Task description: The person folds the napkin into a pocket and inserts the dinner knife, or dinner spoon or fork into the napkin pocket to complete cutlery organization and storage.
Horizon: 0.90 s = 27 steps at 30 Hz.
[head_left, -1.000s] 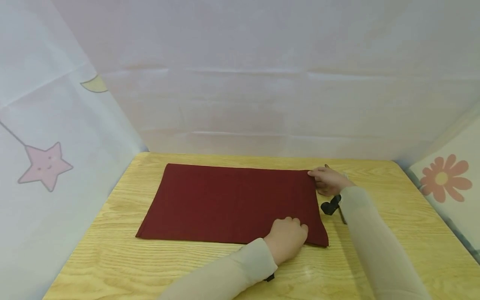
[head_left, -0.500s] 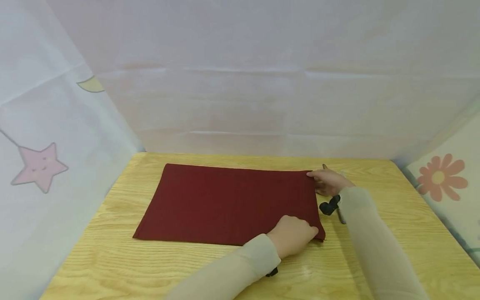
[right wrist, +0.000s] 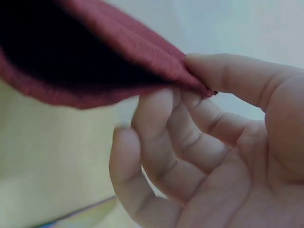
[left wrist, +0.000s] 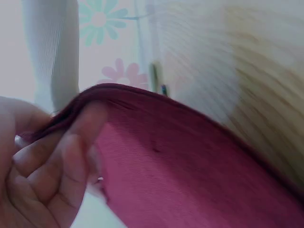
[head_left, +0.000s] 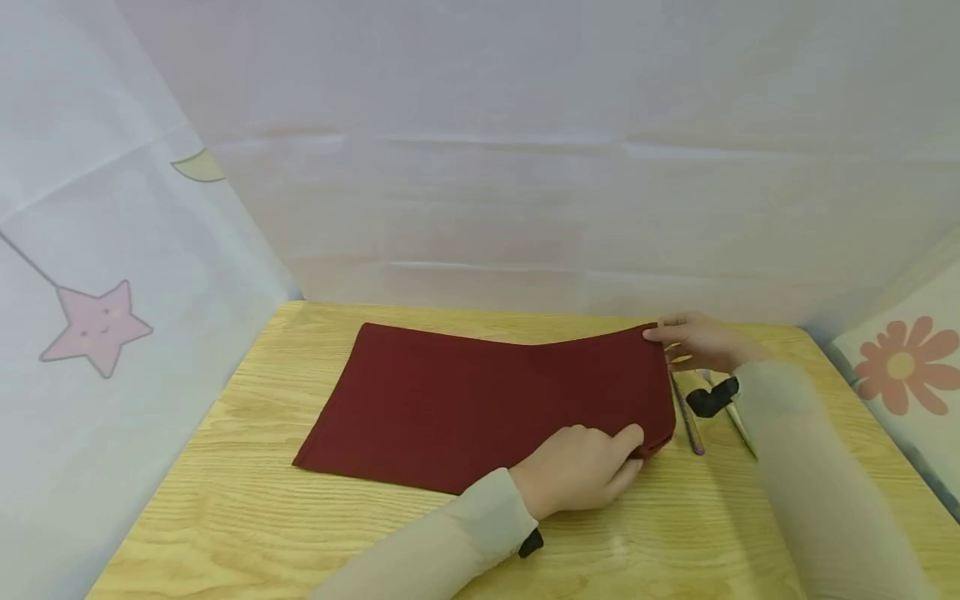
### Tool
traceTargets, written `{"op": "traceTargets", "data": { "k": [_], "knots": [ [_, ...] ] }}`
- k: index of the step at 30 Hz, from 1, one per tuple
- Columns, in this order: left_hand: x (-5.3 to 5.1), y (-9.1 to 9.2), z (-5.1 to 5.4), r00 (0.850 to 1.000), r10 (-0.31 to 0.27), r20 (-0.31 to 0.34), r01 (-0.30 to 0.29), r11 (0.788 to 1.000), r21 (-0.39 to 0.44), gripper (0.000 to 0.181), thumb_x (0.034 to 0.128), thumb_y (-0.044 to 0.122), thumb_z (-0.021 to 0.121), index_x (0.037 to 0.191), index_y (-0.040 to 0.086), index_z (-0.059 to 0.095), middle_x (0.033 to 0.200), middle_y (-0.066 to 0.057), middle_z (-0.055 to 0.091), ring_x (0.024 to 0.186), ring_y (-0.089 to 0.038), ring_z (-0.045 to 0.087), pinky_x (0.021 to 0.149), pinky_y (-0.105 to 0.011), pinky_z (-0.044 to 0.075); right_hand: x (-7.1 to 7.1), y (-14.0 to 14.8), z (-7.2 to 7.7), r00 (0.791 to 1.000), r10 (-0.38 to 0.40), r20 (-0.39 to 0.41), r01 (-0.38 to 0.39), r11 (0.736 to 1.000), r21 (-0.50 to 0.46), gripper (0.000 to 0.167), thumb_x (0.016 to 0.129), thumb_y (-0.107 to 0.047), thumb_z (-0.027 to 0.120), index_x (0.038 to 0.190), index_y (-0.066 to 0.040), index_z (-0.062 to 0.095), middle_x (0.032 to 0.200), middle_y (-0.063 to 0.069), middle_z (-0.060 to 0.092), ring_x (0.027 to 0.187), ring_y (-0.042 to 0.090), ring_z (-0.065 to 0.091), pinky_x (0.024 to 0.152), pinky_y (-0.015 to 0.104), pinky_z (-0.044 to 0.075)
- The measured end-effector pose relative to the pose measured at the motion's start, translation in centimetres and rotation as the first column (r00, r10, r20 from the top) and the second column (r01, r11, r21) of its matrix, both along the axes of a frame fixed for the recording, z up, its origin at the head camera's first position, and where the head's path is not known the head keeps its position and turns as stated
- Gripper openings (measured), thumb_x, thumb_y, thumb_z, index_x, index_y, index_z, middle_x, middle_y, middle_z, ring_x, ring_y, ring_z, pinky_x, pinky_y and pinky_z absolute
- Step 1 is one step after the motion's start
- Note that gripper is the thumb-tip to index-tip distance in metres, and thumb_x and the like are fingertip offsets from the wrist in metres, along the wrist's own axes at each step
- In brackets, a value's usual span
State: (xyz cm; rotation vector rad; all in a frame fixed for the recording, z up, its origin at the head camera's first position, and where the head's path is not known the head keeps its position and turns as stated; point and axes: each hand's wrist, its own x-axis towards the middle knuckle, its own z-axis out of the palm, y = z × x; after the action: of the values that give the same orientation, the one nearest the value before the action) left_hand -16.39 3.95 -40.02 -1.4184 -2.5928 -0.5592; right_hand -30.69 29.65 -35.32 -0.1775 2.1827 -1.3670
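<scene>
A dark red folded cloth lies across the table, its right end raised off the wood. At the near right corner my left hand pinches the cloth's edge between thumb and fingers. My right hand pinches the far right corner; in the right wrist view the thumb presses the cloth against the index finger while the other fingers curl loosely below. The layers gape there, with a dark gap between them. In the left wrist view the cloth drapes over the left fingers.
Two slender sticks lie right of the cloth: one purple-tipped stick and one pale stick, partly behind the right wrist's black camera. The wooden table meets printed fabric walls at the back and sides.
Both hands have lifted the cloth's right end, and the right hand has moved to the right with its corner. The left hand now pinches the near corner. The sticks on the right show more.
</scene>
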Motion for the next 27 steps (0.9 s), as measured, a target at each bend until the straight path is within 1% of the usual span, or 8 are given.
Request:
{"op": "traceTargets", "data": {
  "k": [4,7,12,15,18,21,23,27],
  "knots": [
    [0.2,0.0,0.6,0.992,-0.061,0.107,0.038,0.977,0.21,0.011,0.1092,0.019,0.046,0.102,0.011,0.046,0.053,0.008,0.04,0.039,0.002,0.028,0.041,-0.011,0.023,0.5,0.8,3.1,0.998,0.014,-0.066,-0.018,0.998,-0.063,0.021,0.107,-0.021,0.055,0.088,-0.013,0.062,0.098,0.001,0.067,0.089,0.022,0.069,0.083,0.042,0.056],
    [0.6,0.0,1.5,0.955,-0.134,0.266,0.025,0.927,0.374,0.008,0.1089,0.014,0.046,0.103,0.009,0.044,0.06,0.006,0.053,0.046,0.009,0.04,0.047,-0.008,0.035,1.0,0.9,5.4,0.995,0.029,-0.098,-0.042,0.99,-0.131,0.022,0.108,-0.019,0.051,0.09,-0.014,0.063,0.099,-0.001,0.068,0.092,0.023,0.071,0.084,0.043,0.057],
    [1.7,-0.1,3.2,0.774,-0.346,0.53,-0.097,0.763,0.639,0.009,0.1105,0.013,0.042,0.106,0.004,0.042,0.085,-0.012,0.071,0.067,0.006,0.067,0.065,-0.019,0.058,1.7,0.2,8.4,0.983,-0.037,-0.182,-0.025,0.944,-0.328,0.026,0.109,-0.017,0.049,0.091,-0.014,0.067,0.094,-0.003,0.064,0.083,0.016,0.067,0.077,0.034,0.056],
    [2.2,-0.3,4.0,0.664,-0.487,0.568,-0.171,0.64,0.749,0.017,0.1117,0.017,0.039,0.115,0.001,0.042,0.1,-0.026,0.07,0.077,-0.006,0.074,0.073,-0.03,0.061,2.2,-0.8,9.5,0.97,-0.136,-0.202,0.024,0.879,-0.475,0.028,0.108,-0.018,0.051,0.087,-0.014,0.068,0.087,-0.002,0.064,0.082,0.014,0.064,0.079,0.031,0.052],
    [2.5,-0.9,4.3,0.601,-0.561,0.569,-0.231,0.56,0.796,0.026,0.1122,0.023,0.038,0.123,0.0,0.043,0.11,-0.033,0.066,0.083,-0.017,0.076,0.078,-0.038,0.061,2.4,-2.5,9.9,0.957,-0.209,-0.201,0.061,0.823,-0.565,0.027,0.106,-0.02,0.056,0.083,-0.011,0.068,0.08,-0.001,0.064,0.081,0.016,0.062,0.08,0.031,0.05],
    [2.6,-2.3,4.1,0.597,-0.556,0.578,-0.285,0.527,0.801,0.029,0.1117,0.026,0.041,0.12,-0.001,0.047,0.111,-0.034,0.065,0.084,-0.027,0.075,0.078,-0.042,0.061,2.2,-4.9,9.7,0.939,-0.253,-0.235,0.086,0.83,-0.551,0.027,0.104,-0.022,0.06,0.081,-0.011,0.066,0.079,0.0,0.063,0.083,0.016,0.06,0.08,0.03,0.051],
    [2.6,-3.5,3.6,0.626,-0.518,0.583,-0.301,0.529,0.793,0.027,0.111,0.022,0.043,0.113,-0.003,0.05,0.105,-0.033,0.065,0.085,-0.033,0.075,0.076,-0.043,0.061,1.9,-6.6,9.3,0.928,-0.273,-0.253,0.107,0.847,-0.521,0.026,0.103,-0.022,0.061,0.08,-0.01,0.065,0.079,0.001,0.062,0.078,0.015,0.061,0.076,0.03,0.053],
    [2.3,-6.6,2.4,0.705,-0.351,0.616,-0.319,0.619,0.718,0.023,0.1073,0.015,0.051,0.108,-0.005,0.062,0.1,-0.024,0.068,0.083,-0.027,0.074,0.072,-0.037,0.062,1.2,-10.1,8.1,0.933,-0.27,-0.238,0.154,0.897,-0.415,0.025,0.104,-0.023,0.06,0.084,-0.008,0.06,0.079,0.002,0.059,0.061,0.013,0.057,0.062,0.029,0.053]
  ]
}}
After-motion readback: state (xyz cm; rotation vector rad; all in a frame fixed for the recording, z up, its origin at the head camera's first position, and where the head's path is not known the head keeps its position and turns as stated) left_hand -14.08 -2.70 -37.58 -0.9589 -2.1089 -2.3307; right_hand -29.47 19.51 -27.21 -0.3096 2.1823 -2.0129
